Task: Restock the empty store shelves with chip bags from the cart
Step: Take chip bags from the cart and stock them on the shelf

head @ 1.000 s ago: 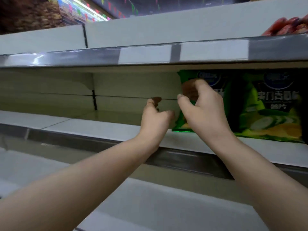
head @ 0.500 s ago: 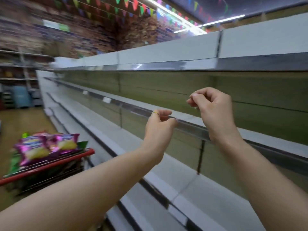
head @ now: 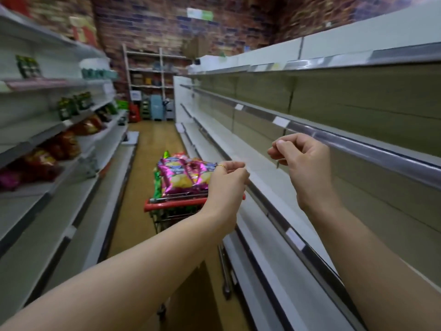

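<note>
The view had swung toward the cart (head: 175,204), now ahead. Left hand (head: 226,185) above its handle and right hand (head: 307,168) right of it were curled, holding nothing; chip bags (head: 183,177) lay piled inside it.

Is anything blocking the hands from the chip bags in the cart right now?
Nothing visible does. The pink chip bags lie uncovered on top of the red cart, just beyond the left hand. The right hand is raised by the bare shelves. Both hands hold nothing.
</note>
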The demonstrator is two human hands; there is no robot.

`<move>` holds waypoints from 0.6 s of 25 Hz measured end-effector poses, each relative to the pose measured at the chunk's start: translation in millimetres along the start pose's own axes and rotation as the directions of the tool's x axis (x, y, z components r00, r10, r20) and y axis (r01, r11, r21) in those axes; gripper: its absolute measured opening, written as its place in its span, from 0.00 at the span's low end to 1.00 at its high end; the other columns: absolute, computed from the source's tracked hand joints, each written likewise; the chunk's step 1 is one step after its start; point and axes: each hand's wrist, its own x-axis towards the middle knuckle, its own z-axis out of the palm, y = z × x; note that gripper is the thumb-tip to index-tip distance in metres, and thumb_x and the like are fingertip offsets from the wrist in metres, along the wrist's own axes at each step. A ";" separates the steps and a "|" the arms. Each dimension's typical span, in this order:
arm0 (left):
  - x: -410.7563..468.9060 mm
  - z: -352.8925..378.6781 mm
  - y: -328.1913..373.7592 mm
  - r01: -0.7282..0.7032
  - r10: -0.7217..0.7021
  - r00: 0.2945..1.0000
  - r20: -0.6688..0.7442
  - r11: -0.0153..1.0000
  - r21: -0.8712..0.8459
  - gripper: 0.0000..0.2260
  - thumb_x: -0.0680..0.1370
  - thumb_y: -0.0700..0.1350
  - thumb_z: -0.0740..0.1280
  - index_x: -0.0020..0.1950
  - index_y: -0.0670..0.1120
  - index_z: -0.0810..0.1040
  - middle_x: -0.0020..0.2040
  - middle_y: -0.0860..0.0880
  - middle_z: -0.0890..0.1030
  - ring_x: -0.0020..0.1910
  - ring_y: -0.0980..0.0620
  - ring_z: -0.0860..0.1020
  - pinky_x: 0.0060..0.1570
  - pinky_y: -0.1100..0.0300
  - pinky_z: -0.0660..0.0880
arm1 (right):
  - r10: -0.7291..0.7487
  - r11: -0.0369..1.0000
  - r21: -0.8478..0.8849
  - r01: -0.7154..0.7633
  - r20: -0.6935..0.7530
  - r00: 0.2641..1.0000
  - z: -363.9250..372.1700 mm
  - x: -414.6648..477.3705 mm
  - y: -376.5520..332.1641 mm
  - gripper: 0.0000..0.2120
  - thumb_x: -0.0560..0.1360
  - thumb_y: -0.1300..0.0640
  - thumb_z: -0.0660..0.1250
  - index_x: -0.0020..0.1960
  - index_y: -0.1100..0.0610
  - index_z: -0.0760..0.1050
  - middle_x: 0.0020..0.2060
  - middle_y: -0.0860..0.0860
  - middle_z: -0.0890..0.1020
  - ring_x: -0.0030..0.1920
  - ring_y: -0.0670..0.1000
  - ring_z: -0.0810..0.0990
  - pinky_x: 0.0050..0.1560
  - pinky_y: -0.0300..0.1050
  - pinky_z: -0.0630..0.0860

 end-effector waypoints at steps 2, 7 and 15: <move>25.5 -11.2 -10.8 0.009 -0.009 0.999 -0.045 1.000 -0.001 0.07 0.77 0.36 0.60 0.53 0.43 0.74 0.47 0.44 0.76 0.42 0.51 0.76 0.33 0.67 0.75 | 0.017 0.999 0.041 -0.019 0.052 0.999 23.8 17.4 21.7 0.08 0.74 0.64 0.63 0.38 0.58 0.78 0.33 0.49 0.81 0.37 0.45 0.79 0.43 0.38 0.77; 102.2 -14.5 -41.1 0.084 -0.083 0.988 -0.130 0.996 0.004 0.08 0.77 0.35 0.60 0.53 0.44 0.74 0.42 0.48 0.75 0.38 0.55 0.74 0.28 0.68 0.71 | 0.055 0.990 0.122 -0.076 0.168 0.984 68.1 72.0 84.9 0.08 0.75 0.64 0.63 0.39 0.59 0.78 0.32 0.50 0.81 0.32 0.41 0.79 0.34 0.34 0.76; 242.6 -16.6 -79.9 0.169 -0.152 0.944 -0.294 0.985 0.033 0.06 0.77 0.35 0.60 0.50 0.44 0.74 0.44 0.46 0.75 0.39 0.53 0.73 0.44 0.58 0.71 | 0.162 0.966 0.148 -0.214 0.303 0.939 127.1 178.7 190.9 0.09 0.76 0.63 0.63 0.38 0.56 0.77 0.33 0.49 0.81 0.34 0.41 0.79 0.31 0.31 0.74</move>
